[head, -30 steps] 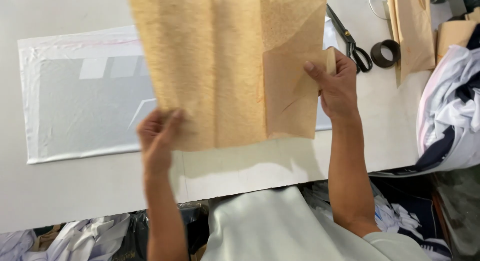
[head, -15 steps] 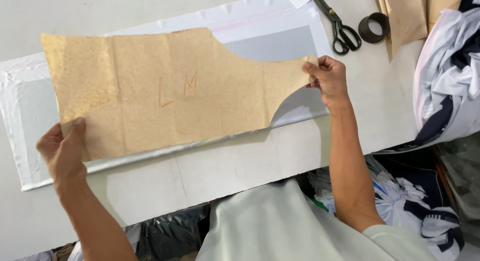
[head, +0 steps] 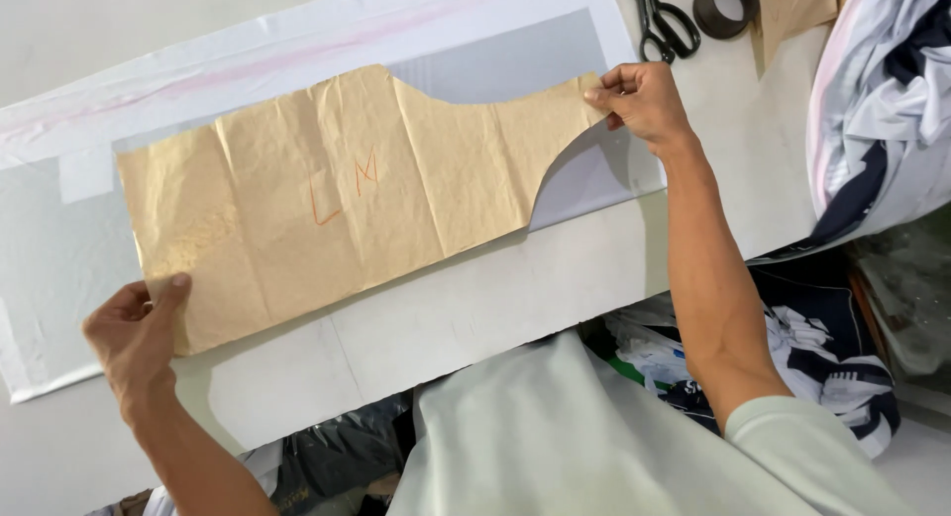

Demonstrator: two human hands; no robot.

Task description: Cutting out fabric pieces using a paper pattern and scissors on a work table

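Observation:
A long tan paper pattern piece, creased and with a curved cut-out on its far edge, is stretched flat just above a white and grey fabric sheet on the table. My left hand pinches its near-left corner. My right hand pinches the pointed right tip. Orange handwritten marks sit near the paper's middle.
Black-handled scissors and a dark tape roll lie at the far right of the white table. More tan paper lies beyond them. A heap of white and navy garments is piled at the right edge.
The folded paper pattern has been opened out to full length and lowered toward the fabric sheet. My hands have spread apart, the left moving left and nearer to me.

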